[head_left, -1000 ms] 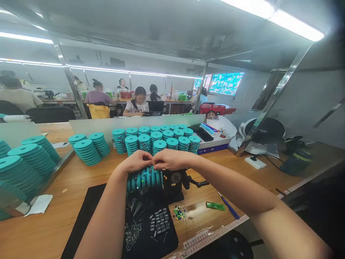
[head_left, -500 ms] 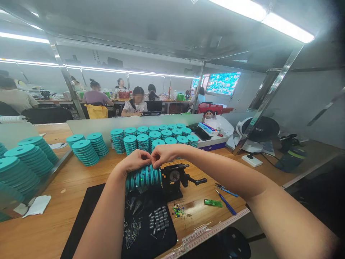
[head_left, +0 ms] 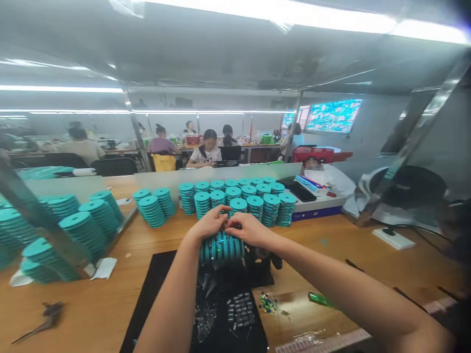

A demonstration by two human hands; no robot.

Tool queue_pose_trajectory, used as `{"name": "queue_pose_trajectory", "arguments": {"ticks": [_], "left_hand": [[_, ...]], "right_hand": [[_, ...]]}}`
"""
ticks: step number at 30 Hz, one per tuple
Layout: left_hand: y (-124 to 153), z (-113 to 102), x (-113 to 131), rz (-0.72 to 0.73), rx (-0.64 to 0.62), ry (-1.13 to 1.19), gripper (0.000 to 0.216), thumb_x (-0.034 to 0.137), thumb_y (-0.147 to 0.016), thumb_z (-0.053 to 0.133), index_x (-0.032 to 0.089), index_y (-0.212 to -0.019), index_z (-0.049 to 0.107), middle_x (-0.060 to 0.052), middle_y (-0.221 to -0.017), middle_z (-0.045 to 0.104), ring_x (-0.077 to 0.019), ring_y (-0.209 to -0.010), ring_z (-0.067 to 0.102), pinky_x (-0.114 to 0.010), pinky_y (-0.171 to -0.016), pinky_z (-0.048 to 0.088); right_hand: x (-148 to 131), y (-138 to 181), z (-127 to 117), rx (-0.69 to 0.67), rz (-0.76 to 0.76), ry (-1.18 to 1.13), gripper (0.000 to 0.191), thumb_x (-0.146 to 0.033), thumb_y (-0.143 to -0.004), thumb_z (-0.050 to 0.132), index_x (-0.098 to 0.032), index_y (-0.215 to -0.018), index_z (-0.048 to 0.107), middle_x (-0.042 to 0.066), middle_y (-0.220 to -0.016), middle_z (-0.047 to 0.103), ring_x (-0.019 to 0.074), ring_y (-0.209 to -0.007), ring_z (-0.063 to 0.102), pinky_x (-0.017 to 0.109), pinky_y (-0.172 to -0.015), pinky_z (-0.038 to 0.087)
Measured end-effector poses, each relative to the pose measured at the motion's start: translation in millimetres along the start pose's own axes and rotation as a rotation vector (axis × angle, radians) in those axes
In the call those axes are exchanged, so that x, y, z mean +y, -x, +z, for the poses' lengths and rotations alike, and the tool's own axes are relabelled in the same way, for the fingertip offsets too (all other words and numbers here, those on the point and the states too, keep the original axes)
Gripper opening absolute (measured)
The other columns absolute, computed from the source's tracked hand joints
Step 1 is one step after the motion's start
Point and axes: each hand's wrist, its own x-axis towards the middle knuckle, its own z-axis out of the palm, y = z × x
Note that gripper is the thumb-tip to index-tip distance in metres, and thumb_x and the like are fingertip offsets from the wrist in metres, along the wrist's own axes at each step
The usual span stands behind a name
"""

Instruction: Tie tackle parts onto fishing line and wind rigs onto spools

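Note:
My left hand (head_left: 210, 224) is closed in a pinch at the upper side of a row of teal spools (head_left: 221, 250). The spools lie on their side, mounted on a black hand-cranked winder (head_left: 259, 260). Close beside it, my right hand (head_left: 250, 229) has its thumb and fingertips pressed together over the same row. Whatever the fingertips hold is too small to make out. Dark windings and small bright dots show between the discs. The winder is partly hidden by my right forearm.
Stacked teal spools (head_left: 253, 201) stand behind the winder, more (head_left: 79, 223) at left. A black mat (head_left: 147, 294) carries small grey blocks (head_left: 241, 311) and pins (head_left: 206, 321). Coloured ball-head pins (head_left: 268, 302), a green lighter (head_left: 322, 299) and a power strip (head_left: 393, 239) lie right. Co-workers sit beyond the partition.
My view has turned left, so the bench appears further right and a dark tool shows at lower left. Both hands stay pinched at the spool row, with slightly altered finger poses.

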Motion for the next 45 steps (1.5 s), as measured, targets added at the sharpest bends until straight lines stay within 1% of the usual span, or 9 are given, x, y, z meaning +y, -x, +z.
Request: {"name": "queue_pose_trajectory", "arguments": {"ticks": [4,7,12,21,28,31,38,41,45], "left_hand": [[19,0,13,0.079,0.211,-0.169,0.017,0.022,-0.093,0.051,0.017,-0.105,0.062,-0.007,-0.094,0.067,-0.021,-0.089,0.063,-0.039,-0.084,0.049],[52,6,22,0.174,0.23,-0.228,0.016,0.019,-0.091,0.049,0.021,-0.093,0.065,-0.007,-0.091,0.068,-0.0225,-0.09,0.063,-0.037,-0.084,0.048],[89,25,15,0.28,0.272,-0.262,0.026,0.019,-0.083,0.06,0.025,-0.108,0.065,-0.008,-0.108,0.066,-0.027,-0.105,0.06,-0.041,-0.091,0.048],[83,41,2,0.293,0.457,-0.27,0.023,0.026,-0.094,0.05,0.028,-0.097,0.072,-0.005,-0.099,0.075,-0.0244,-0.096,0.066,-0.038,-0.087,0.05],[83,36,2,0.221,0.425,-0.274,0.02,0.033,-0.092,0.054,0.028,-0.092,0.074,-0.002,-0.096,0.077,-0.0229,-0.096,0.067,-0.034,-0.086,0.051],[78,33,2,0.172,0.403,-0.28,0.02,0.035,-0.091,0.055,0.029,-0.092,0.074,-0.001,-0.105,0.077,-0.023,-0.101,0.068,-0.033,-0.089,0.05],[67,23,8,0.027,0.312,-0.307,0.025,0.046,-0.088,0.057,0.029,-0.091,0.076,-0.002,-0.098,0.079,-0.0284,-0.094,0.07,-0.035,-0.078,0.049],[68,17,10,-0.008,0.254,-0.306,0.034,0.051,-0.086,0.058,0.03,-0.108,0.072,-0.002,-0.107,0.077,-0.0293,-0.099,0.068,-0.035,-0.08,0.047],[69,10,10,0.004,0.156,-0.273,0.038,0.05,-0.094,0.043,0.029,-0.108,0.071,-0.001,-0.107,0.077,-0.0237,-0.102,0.067,-0.03,-0.085,0.046]], "right_hand": [[3,-2,3,0.047,0.016,-0.013,0.01,-0.023,-0.085,0.066,-0.016,-0.079,0.069,0.003,-0.076,0.065,0.0166,-0.073,0.056,0.025,-0.064,0.036],[2,-1,1,0.033,0.031,-0.022,0.009,-0.024,-0.084,0.067,-0.016,-0.08,0.07,0.002,-0.075,0.064,0.0149,-0.07,0.056,0.024,-0.062,0.037],[3,-1,3,0.043,0.047,-0.033,0.007,-0.021,-0.084,0.065,-0.017,-0.081,0.07,0.002,-0.079,0.065,0.0138,-0.072,0.058,0.022,-0.064,0.039],[5,-5,15,0.106,0.044,-0.045,0.008,-0.017,-0.082,0.066,-0.017,-0.074,0.065,-0.001,-0.071,0.059,0.0135,-0.068,0.053,0.023,-0.062,0.038],[-23,21,-9,0.464,0.067,-0.061,0.021,-0.028,-0.1,0.037,-0.018,-0.097,0.055,0.007,-0.096,0.061,0.0184,-0.091,0.055,0.03,-0.082,0.042],[-34,74,21,0.46,-0.056,0.038,0.016,-0.027,-0.097,0.045,-0.023,-0.091,0.059,0.006,-0.095,0.064,0.0206,-0.095,0.056,0.034,-0.087,0.041],[-9,155,181,0.001,-0.385,0.515,0.025,-0.03,-0.087,0.057,-0.026,-0.063,0.056,-0.002,-0.065,0.065,0.0175,-0.06,0.055,0.034,-0.061,0.042],[-10,162,197,0.003,-0.342,0.542,0.02,-0.034,-0.084,0.06,-0.025,-0.067,0.058,0.001,-0.067,0.066,0.0196,-0.062,0.055,0.035,-0.06,0.043],[-22,167,172,0.014,-0.267,0.513,0.014,-0.034,-0.084,0.062,-0.023,-0.076,0.06,0.002,-0.073,0.064,0.0208,-0.069,0.056,0.036,-0.062,0.041]]}}
